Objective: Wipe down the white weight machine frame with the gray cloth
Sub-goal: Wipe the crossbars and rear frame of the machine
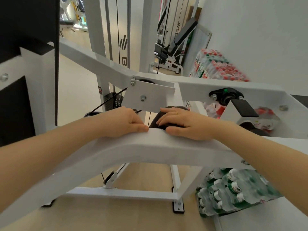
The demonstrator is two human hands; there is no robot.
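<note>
The white weight machine frame fills the view; its near angled beam runs across the middle. A dark gray cloth lies bunched against the far edge of that beam, mostly covered. My right hand lies on the cloth with nearly straight fingers pressing it, thumb on the beam's top. My left hand sits just left of the cloth, fingers curled over the beam's far edge and thumb along the top. The two hands are a few centimetres apart.
A white pivot plate with bolts hangs just beyond the hands. A black bearing and black pad sit to the right. Packs of water bottles stand at lower right and by the wall. Below are the base rails and wood floor.
</note>
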